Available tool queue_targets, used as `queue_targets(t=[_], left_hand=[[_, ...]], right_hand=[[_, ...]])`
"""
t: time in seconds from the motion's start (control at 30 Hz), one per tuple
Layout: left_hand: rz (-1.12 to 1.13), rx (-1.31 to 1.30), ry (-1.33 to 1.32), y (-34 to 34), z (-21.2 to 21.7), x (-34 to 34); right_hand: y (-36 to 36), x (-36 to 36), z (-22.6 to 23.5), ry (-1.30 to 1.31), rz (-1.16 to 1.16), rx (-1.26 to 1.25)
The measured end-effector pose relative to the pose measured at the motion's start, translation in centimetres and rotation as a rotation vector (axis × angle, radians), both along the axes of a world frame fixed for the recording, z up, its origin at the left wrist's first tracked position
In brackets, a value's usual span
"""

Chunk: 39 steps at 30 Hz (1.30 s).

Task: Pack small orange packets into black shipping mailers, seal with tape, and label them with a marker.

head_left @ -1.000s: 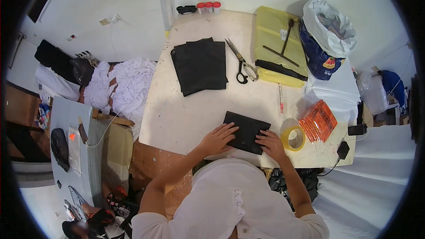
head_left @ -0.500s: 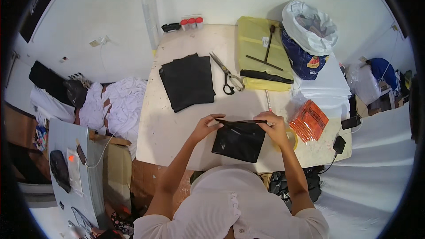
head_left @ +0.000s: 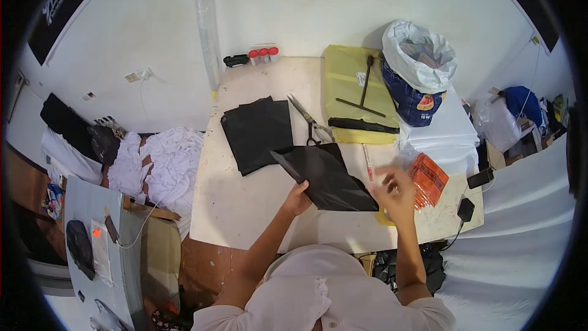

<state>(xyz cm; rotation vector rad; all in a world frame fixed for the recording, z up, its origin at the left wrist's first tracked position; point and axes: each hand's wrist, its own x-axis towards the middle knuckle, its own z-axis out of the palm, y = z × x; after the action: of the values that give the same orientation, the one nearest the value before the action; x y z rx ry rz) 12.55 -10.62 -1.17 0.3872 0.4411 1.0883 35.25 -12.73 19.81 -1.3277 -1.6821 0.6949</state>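
Over the near half of the cream tabletop, the left hand pinched a black plastic sheet by its near left edge, thumb on top. The right hand was blurred beside the sheet's right corner, fingers bent; whether it gripped anything could not be told. Beyond lay a stack of black sheets and the scissors, their handles partly hidden; orange packets lay right of the right hand.
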Motion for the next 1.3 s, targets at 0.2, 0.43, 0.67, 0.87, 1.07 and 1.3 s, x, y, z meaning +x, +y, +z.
queue_targets(t=[0.2, 0.43, 0.67, 0.87, 1.07, 1.3], left_hand=[[0.035, -0.049, -0.072, 0.3, 0.2, 0.1], [0.062, 0.003, -0.122, 0.5, -0.6, -0.7], [0.052, 0.064, -0.221, 0.6, -1.4, -2.1], [0.095, 0.054, -0.251, 0.4, -1.1, -2.5], [0.087, 0.056, -0.268, 0.3, -2.0, -3.3], [0.094, 0.107, -0.284, 0.3, -1.4, -3.5]], right_hand=[[-2.5, -1.3, -0.1, -0.271, 0.064, 0.296], [-1.3, -2.6, -0.8, -0.383, -0.004, 0.264], [-0.3, -3.9, -1.3, -0.326, 0.082, 0.292], [-0.1, -5.2, -0.2, -0.322, 0.137, 0.420], [-0.2, -5.5, -0.6, -0.276, 0.071, 0.275], [0.4, -5.7, -0.2, -0.317, 0.124, 0.257]])
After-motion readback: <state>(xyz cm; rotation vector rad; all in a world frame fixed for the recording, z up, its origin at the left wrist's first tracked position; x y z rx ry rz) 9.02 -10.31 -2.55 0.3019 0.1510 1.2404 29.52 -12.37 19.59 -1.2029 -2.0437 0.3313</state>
